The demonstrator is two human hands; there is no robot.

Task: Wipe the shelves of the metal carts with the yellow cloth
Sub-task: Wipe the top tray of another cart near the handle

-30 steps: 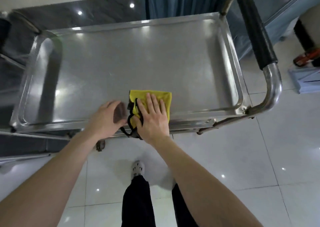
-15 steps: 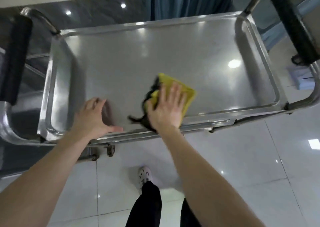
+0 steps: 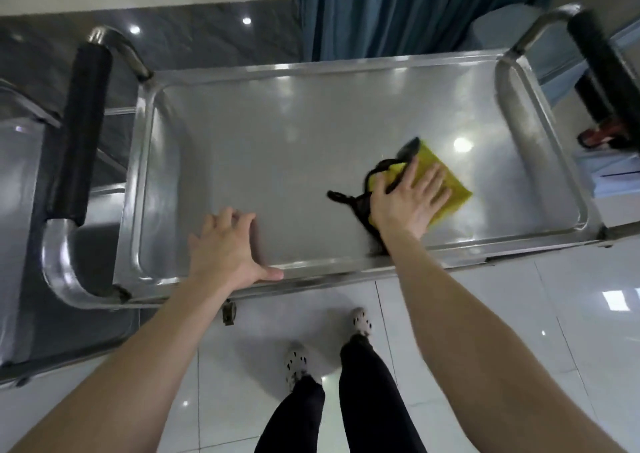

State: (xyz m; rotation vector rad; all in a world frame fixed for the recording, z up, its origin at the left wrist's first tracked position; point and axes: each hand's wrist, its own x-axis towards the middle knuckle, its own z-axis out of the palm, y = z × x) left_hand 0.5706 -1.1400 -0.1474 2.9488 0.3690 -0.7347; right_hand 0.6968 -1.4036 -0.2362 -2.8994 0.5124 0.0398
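The metal cart's top shelf (image 3: 294,162) is a shiny steel tray with a raised rim. A folded yellow cloth (image 3: 446,179) with black trim and a trailing black loop lies on its right half. My right hand (image 3: 405,200) presses flat on the cloth with fingers spread. My left hand (image 3: 225,248) rests on the near rim of the shelf, fingers on the tray surface, thumb along the edge.
Black-padded handles (image 3: 81,141) stand at both ends of the cart. A second metal cart (image 3: 20,245) sits at the left. A blue curtain (image 3: 398,6) hangs behind. My feet stand on white floor tiles below the near edge.
My right hand has slid the yellow cloth from the near middle of the shelf to the right. My left hand stays on the near rim.
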